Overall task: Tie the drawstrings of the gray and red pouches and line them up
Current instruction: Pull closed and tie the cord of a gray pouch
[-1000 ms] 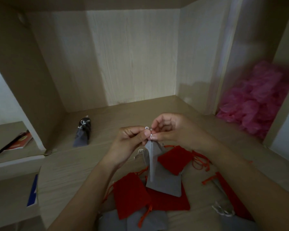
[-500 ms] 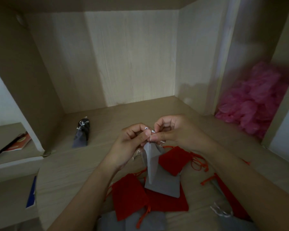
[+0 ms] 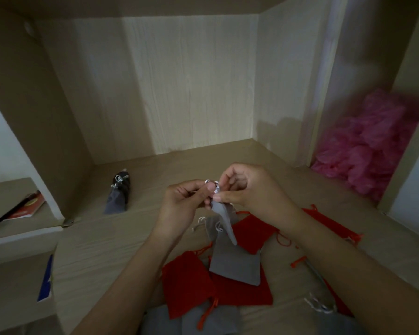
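Up close, the gray pouch [image 3: 224, 213] dangled narrow and creased, both the left hand [image 3: 182, 206] and right hand [image 3: 249, 187] pinching its whitish drawstring [image 3: 214, 186]

No writing, brand or number can be read anywhere. The red booklet [image 3: 26, 207] at the left edge of the frame and the blue card [image 3: 45, 281] at lower left carry marks too blurred to make out.

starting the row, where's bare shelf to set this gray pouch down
Bare shelf board: right of the tied gray pouch up to the rear wall, and left of the left hand. Crowded: pouch pile under the right hand.
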Tool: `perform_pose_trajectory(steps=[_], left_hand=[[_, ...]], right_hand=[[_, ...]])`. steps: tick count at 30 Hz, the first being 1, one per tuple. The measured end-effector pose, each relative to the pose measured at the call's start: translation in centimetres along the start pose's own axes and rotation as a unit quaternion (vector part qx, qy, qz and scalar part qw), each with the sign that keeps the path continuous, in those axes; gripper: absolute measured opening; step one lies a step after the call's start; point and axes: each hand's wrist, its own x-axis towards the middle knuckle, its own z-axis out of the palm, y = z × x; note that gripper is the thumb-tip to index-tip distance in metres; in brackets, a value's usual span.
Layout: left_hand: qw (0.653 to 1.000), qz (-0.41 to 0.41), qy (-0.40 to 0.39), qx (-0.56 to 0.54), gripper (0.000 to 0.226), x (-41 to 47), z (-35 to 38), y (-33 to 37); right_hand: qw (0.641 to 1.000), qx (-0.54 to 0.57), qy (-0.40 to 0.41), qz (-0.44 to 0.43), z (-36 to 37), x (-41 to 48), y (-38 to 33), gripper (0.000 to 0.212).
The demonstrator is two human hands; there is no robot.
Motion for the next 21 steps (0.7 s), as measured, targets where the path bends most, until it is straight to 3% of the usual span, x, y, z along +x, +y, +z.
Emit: perform_pose_trajectory(steps=[5,9,13,17,21], left_hand=[[1.000,0.021,0.003,-0.018,0.025,-0.4,0.5,-0.3],[0.999,-0.003,0.001,-0.050,0.022,-0.5,1.0,-0.6],[0.997,-0.012,0.028,-0.067,0.023,-0.5,1.3,-0.8],[0.998,-0.009,0.030,-0.047,0.032,-0.4,0.9,-1.1],[0.988,-0.049,-0.001,-0.147,0.021,-0.4,0.9,-0.6]], right_hand=[[0.997,-0.006,0.018,0.069,0.6,-0.1,0.1,0.021],[0.991,-0.124,0.028,0.027,0.7,-0.4,-0.3,0.004],[0.945,-0.301,0.098,-0.078,1.6,-0.7,0.3,0.018],[0.941,-0.297,0.107,-0.121,1.4,-0.5,0.6,0.017],[0.977,-0.187,0.064,-0.078,0.8,-0.2,0.0,0.008]])
